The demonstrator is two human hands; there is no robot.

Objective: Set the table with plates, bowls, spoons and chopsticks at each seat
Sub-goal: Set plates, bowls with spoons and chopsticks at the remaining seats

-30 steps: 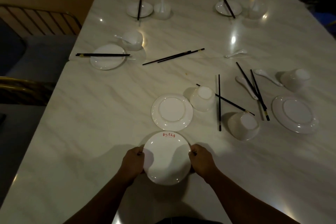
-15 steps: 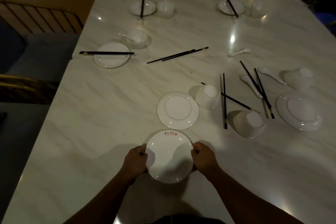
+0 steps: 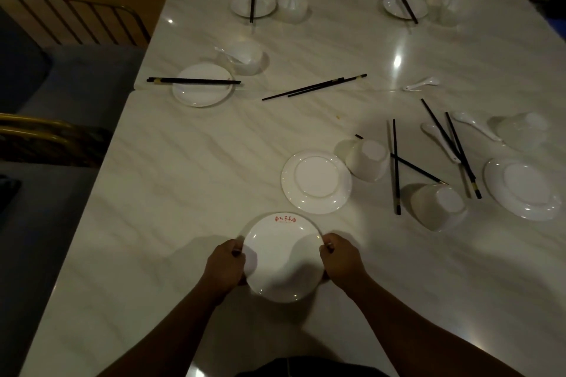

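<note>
Marble surface (image 3: 183, 193) — both hands, left (image 3: 225, 266) and right (image 3: 343, 260), grip the plate (image 3: 283, 257) by its rim; better lower it flat, red mark away — squarely at this seat.

A dim restaurant dining room: long marble table (image 3: 183, 177), logo-printed plate (image 3: 283, 257), gold-framed chairs (image 3: 88, 70).

left: gold slatted chair back (image 3: 70, 18) | nearer: second gold chair frame (image 3: 46, 135) (dim) | grey-blue seat (image 3: 85, 76) between
</note>
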